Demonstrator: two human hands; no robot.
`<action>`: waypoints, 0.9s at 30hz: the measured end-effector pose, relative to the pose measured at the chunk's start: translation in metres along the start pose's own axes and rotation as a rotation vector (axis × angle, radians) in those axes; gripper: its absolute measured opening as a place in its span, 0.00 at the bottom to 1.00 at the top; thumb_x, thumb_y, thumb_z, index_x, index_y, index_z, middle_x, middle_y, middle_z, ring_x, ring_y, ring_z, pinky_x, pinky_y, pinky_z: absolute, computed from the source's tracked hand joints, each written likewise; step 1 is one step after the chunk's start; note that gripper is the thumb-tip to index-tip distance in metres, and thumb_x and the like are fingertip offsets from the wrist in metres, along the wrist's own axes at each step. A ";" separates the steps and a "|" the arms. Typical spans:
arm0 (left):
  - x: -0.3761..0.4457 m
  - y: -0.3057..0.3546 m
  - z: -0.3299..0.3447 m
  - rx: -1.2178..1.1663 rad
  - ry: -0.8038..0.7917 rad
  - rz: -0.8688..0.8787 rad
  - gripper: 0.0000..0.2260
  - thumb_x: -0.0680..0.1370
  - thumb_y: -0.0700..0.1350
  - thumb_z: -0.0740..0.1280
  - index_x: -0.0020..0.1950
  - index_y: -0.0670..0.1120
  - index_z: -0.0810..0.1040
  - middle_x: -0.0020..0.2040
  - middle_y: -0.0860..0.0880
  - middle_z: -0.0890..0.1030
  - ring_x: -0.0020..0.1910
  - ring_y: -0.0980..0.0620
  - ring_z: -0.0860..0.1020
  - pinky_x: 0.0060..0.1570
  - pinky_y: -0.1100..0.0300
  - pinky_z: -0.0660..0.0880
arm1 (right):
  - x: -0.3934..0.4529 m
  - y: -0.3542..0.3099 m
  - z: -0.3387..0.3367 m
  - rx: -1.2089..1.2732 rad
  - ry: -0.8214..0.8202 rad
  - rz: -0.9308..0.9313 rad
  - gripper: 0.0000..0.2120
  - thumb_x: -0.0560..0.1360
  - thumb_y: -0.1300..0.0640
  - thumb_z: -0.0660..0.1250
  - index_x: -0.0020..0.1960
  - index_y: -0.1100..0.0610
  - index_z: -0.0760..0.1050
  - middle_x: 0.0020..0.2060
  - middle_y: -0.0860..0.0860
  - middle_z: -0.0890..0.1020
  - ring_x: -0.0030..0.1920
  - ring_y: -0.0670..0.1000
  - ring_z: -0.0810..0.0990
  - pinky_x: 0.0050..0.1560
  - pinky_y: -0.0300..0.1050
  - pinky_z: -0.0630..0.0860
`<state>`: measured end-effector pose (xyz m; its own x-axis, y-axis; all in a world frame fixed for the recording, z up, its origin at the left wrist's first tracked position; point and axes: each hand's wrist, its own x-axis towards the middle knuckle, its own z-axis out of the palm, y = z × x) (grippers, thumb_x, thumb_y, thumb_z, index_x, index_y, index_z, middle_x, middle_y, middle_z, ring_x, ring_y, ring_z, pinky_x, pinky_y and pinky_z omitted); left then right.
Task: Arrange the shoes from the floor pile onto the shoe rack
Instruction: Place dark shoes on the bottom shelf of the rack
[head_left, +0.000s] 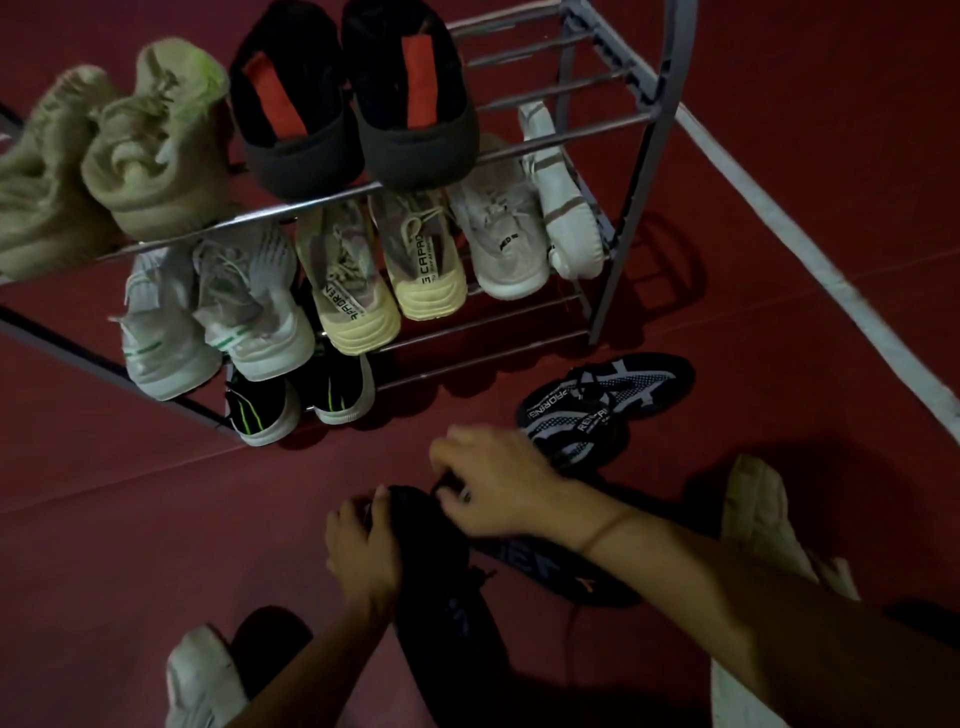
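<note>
A grey metal shoe rack stands ahead on the red floor. Its top shelf holds beige sneakers and black slippers with red insoles. The middle shelf carries several pale sneakers. A black pair with green stripes sits at the bottom left. In front of me, my left hand grips the side of a black sneaker. My right hand closes over the toe end of that sneaker. A second black shoe lies under my right forearm.
A black-and-white patterned pair lies on the floor right of the rack's foot. A white sneaker is at the bottom left, a pale shoe at the right. A white floor line runs diagonally at right.
</note>
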<state>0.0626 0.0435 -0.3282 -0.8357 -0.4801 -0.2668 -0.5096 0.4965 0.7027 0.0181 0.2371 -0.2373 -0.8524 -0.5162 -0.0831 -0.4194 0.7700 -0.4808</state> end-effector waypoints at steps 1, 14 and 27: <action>0.001 0.005 0.002 -0.033 -0.020 0.025 0.23 0.81 0.62 0.60 0.43 0.43 0.76 0.43 0.42 0.77 0.48 0.32 0.79 0.55 0.28 0.73 | 0.006 0.015 -0.003 -0.040 -0.018 0.054 0.22 0.72 0.49 0.68 0.64 0.53 0.73 0.57 0.50 0.77 0.59 0.54 0.74 0.53 0.48 0.73; 0.006 0.126 0.058 -0.225 -0.191 0.087 0.09 0.84 0.47 0.61 0.51 0.44 0.78 0.55 0.42 0.82 0.56 0.42 0.80 0.60 0.48 0.75 | -0.063 0.162 -0.030 0.405 0.458 0.778 0.21 0.79 0.40 0.64 0.37 0.56 0.74 0.33 0.52 0.79 0.38 0.56 0.80 0.40 0.51 0.72; 0.025 0.143 0.129 0.178 -0.785 -0.008 0.46 0.66 0.75 0.68 0.75 0.47 0.68 0.70 0.44 0.77 0.66 0.42 0.78 0.65 0.48 0.78 | -0.055 0.182 -0.015 1.026 0.343 0.985 0.11 0.84 0.52 0.61 0.54 0.59 0.76 0.52 0.54 0.82 0.45 0.50 0.80 0.44 0.41 0.80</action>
<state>-0.0576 0.1958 -0.3188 -0.6986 0.1313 -0.7034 -0.4857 0.6348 0.6009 -0.0162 0.4107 -0.3074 -0.7490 0.2758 -0.6024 0.6417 0.0757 -0.7632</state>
